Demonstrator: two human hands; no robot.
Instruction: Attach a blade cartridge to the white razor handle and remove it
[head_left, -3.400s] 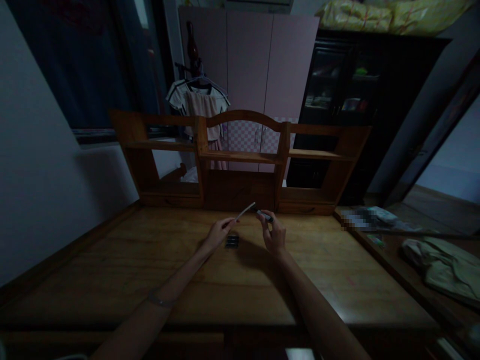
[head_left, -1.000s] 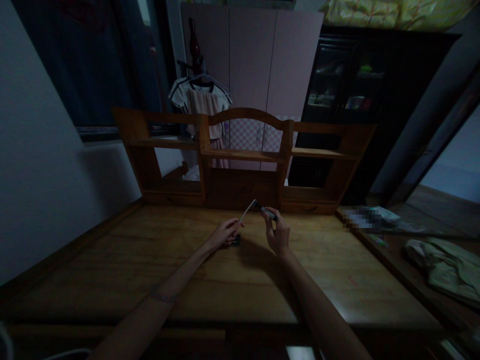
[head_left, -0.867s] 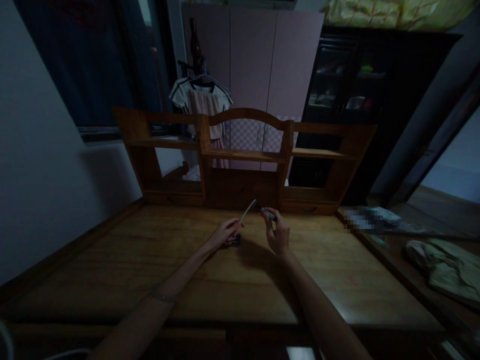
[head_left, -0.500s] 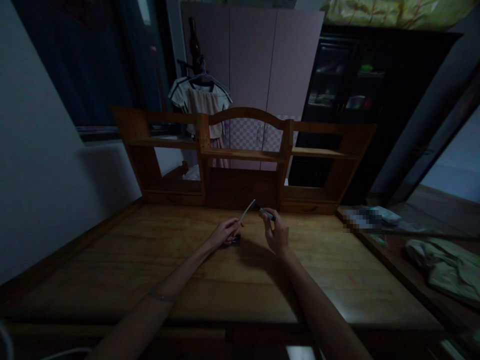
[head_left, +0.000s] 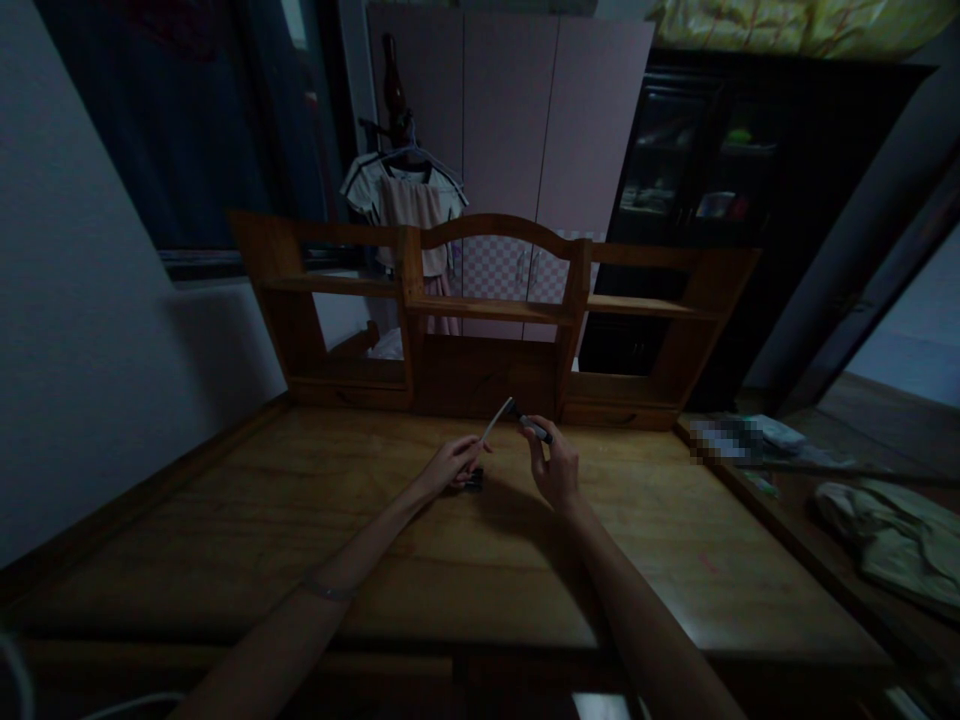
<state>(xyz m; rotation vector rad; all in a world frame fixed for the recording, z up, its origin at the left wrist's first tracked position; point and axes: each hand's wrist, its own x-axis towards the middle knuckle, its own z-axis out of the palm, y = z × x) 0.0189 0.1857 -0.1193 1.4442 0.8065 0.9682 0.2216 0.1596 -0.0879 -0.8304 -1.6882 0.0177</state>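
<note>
Over the middle of the wooden desk [head_left: 300, 540], my left hand [head_left: 452, 466] is closed on a thin pale strip [head_left: 496, 420] that slants up to the right. My right hand [head_left: 555, 465] pinches a grey and black pen-like tool [head_left: 534, 429]. The dark tip of this tool is at the upper end of the strip; whether they touch is too small to tell. A small black object [head_left: 474, 480] lies on the desk just beside my left hand, partly hidden by it.
A wooden shelf unit [head_left: 491, 312] stands along the desk's far edge. To the right are a plastic packet [head_left: 776, 432] and a pale green cloth [head_left: 892, 540]. A white cable [head_left: 139, 703] shows at the lower left.
The view has shifted very slightly. Both hands keep nearly the same place and hold the same things.
</note>
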